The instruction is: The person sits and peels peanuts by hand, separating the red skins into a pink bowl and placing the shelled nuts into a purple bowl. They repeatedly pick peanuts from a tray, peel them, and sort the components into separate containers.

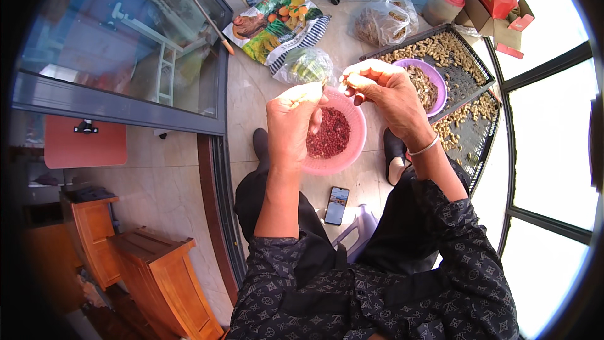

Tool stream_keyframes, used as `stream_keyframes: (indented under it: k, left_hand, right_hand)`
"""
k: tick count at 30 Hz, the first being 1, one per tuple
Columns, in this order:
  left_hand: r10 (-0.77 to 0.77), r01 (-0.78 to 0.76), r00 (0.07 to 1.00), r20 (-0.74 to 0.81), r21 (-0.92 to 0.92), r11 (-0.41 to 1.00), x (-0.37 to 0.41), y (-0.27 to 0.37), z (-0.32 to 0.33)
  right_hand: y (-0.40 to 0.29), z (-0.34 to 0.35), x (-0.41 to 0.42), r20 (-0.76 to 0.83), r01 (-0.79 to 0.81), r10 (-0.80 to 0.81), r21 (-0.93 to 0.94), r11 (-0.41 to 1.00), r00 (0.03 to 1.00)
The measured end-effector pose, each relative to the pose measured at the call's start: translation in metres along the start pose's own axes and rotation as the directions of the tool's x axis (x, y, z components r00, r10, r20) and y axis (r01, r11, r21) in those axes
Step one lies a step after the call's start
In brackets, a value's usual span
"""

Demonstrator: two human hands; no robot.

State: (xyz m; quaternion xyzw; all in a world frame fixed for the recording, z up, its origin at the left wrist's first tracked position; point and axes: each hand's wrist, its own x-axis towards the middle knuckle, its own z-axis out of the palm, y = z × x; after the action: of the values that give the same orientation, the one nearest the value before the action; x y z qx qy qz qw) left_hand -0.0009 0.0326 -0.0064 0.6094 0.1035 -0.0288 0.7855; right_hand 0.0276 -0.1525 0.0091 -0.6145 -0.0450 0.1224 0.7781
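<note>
My left hand (pixel 295 120) is raised over the left rim of a pink plastic basket (pixel 357 123), its fingers closed on a small pale piece that looks like peanut shell. Close by on the right, my right hand (pixel 389 92) pinches another small pale piece, probably peanut, between thumb and fingers. Red-skinned peanut kernels (pixel 330 137) lie in the basket below. A purple bowl (pixel 442 87) of empty peanut shells (pixel 423 89) stands behind my right hand, on a black plastic crate tray (pixel 481 63) of unshelled peanuts (pixel 441 49).
A second tray of peanuts (pixel 481 108) lies nearer. Beyond are a printed sack (pixel 278 23), a bagged green vegetable (pixel 306 66), a clear plastic bag (pixel 387 19) and a red-lidded jar (pixel 443 2). A phone (pixel 337 205) lies between my feet and the purple stool (pixel 361 231).
</note>
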Motion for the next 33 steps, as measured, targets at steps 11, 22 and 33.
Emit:
stream_keyframes:
  k: [11,22,33]
  left_hand:
    - [-0.082,0.074,0.994,0.079,0.1,0.992,0.0,0.006,-0.003]
    - [-0.086,0.077,0.989,0.124,0.077,0.994,-0.003,0.002,0.012]
    - [0.12,-0.158,0.984,0.131,0.327,0.932,0.001,-0.005,0.013]
  right_hand:
    - [0.009,-0.01,0.004,0.015,0.057,-0.054,-0.257,0.965,0.998]
    - [0.008,-0.002,0.001,0.055,0.031,-0.021,-0.188,0.982,0.998]
    - [0.011,0.007,-0.007,0.026,0.245,-0.26,-0.443,0.863,0.965]
